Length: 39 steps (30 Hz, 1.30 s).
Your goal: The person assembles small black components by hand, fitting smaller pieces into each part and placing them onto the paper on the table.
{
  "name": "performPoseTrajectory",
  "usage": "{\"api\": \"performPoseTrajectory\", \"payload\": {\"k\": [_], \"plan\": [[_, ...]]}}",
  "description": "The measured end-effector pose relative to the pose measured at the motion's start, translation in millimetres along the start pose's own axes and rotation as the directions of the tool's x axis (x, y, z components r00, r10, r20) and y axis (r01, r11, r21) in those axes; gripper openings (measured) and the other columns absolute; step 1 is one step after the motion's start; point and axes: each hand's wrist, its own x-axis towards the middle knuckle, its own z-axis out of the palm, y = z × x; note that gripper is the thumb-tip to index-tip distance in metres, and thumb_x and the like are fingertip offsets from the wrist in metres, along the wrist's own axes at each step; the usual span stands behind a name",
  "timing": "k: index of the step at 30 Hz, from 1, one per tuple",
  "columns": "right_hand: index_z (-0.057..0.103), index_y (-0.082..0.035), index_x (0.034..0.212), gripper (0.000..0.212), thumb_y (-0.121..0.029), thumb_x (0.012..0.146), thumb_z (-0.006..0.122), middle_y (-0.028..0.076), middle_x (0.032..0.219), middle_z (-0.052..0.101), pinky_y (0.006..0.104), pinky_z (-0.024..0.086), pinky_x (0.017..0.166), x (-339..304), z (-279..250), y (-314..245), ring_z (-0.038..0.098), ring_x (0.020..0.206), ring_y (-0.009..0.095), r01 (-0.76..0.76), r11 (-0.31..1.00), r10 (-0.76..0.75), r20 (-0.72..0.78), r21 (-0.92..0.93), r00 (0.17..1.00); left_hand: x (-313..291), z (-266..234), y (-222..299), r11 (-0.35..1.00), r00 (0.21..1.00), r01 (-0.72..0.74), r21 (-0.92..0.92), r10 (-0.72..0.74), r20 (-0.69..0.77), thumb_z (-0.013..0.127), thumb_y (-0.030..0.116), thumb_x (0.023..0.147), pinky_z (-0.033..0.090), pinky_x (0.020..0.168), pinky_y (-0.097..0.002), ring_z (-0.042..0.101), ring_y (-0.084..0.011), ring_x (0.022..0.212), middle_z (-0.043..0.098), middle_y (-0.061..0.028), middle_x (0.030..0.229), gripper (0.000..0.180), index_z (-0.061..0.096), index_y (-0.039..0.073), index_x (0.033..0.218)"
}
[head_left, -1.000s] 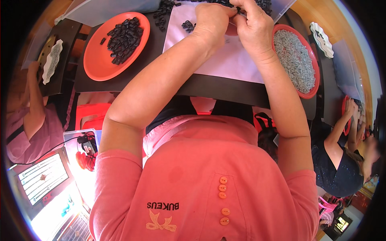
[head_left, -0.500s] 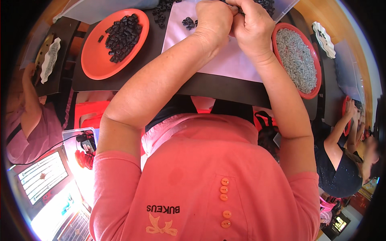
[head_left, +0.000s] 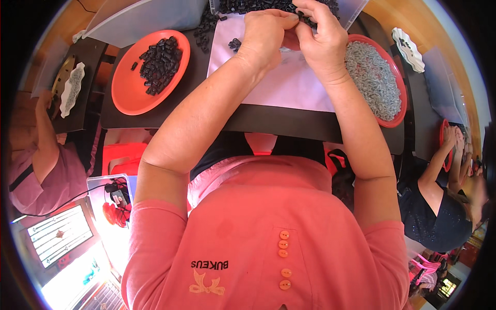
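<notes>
Above a white sheet [head_left: 289, 85] on the dark table, my two hands work close together. My right hand [head_left: 324, 46] pinches a small black plastic part [head_left: 308, 20] between thumb and fingers. Close beside it, my left hand [head_left: 262, 39] has thumb and forefinger pressed together; whatever lies between them is too small to make out. A little pile of black parts [head_left: 235, 45] rests on the sheet by my left wrist. To the left, an orange-red plate [head_left: 126, 93] holds many such parts. By my right wrist, a red plate [head_left: 403, 85] is heaped with small grey metal pieces, screw-like in shape.
A clear plastic bin [head_left: 355, 11] with black parts stands at the far edge, and another clear bin [head_left: 144, 20] at far left. Loose black parts [head_left: 204, 33] lie between. Co-workers sit left [head_left: 49, 170] and right [head_left: 439, 206], near white wavy trays [head_left: 408, 50].
My hands have drawn slightly apart, and the black part now shows in my right fingers. The whole view has shifted a little, bringing more of the far bin into sight.
</notes>
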Motion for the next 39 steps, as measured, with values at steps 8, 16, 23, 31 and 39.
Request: {"api": "performPoseTrajectory", "payload": {"k": [8,16,23,31,39], "plan": [[0.06,0.0,0.121,0.042,0.007,0.08,0.061,0.021,0.103,0.07,0.0373,0.059,0.08,2,3,0,0.071,0.094,0.032,-0.257,0.95,0.242,0.099,0.177,0.965,0,-3,2,1.0,1.0,-0.02,0.015,0.02,-0.001,0.063,0.002,0.092,0.057,0.056,-0.0383,0.068,-0.0278,0.059,0.069,-0.0179,0.077,0.01,0.067,-0.008,0.09],[0.063,0.003,0.106,0.026,0.006,0.081,0.065,0.018,0.097,0.069,0.036,0.057,0.075,-1,2,15,0.071,0.088,0.029,-0.237,0.966,0.217,0.171,0.107,0.961,9,-6,-4,0.997,1.0,-0.013,0.079,0.011,0.019,0.063,0.006,0.093,0.056,0.057,-0.0354,0.069,-0.0264,0.061,0.069,-0.0169,0.076,0.015,0.068,-0.008,0.09],[0.064,0.004,0.101,0.019,0.007,0.083,0.065,0.016,0.092,0.07,0.0353,0.056,0.069,-5,6,6,0.071,0.081,0.024,-0.358,0.913,0.313,0.228,0.197,0.922,-2,-8,2,0.99,0.999,0.032,0.136,-0.026,-0.046,0.056,0.006,0.098,0.051,0.053,-0.035,0.061,-0.0233,0.055,0.065,-0.0125,0.072,0.017,0.066,-0.004,0.087],[0.059,0.0,0.123,0.037,0.003,0.088,0.069,0.012,0.088,0.071,0.0315,0.056,0.071,10,-2,-4,0.069,0.076,0.018,-0.233,0.91,0.205,0.115,0.344,0.972,-19,-26,60,0.956,0.997,-0.019,0.294,0.042,-0.071,0.059,0.009,0.098,0.053,0.06,-0.0387,0.065,-0.0307,0.064,0.068,-0.0166,0.079,0.015,0.065,-0.002,0.091],[0.069,0.003,0.102,0.015,0.002,0.087,0.068,0.006,0.086,0.073,0.026,0.053,0.072,26,-24,9,0.067,0.08,0.012,-0.422,0.762,0.427,0.109,0.491,0.898,-46,-138,110,0.24,0.77,-0.18,0.954,0.637,-0.015,0.071,0.01,0.086,0.054,0.067,-0.0338,0.069,-0.022,0.071,0.073,-0.0127,0.083,0.014,0.073,-0.002,0.092]]}}
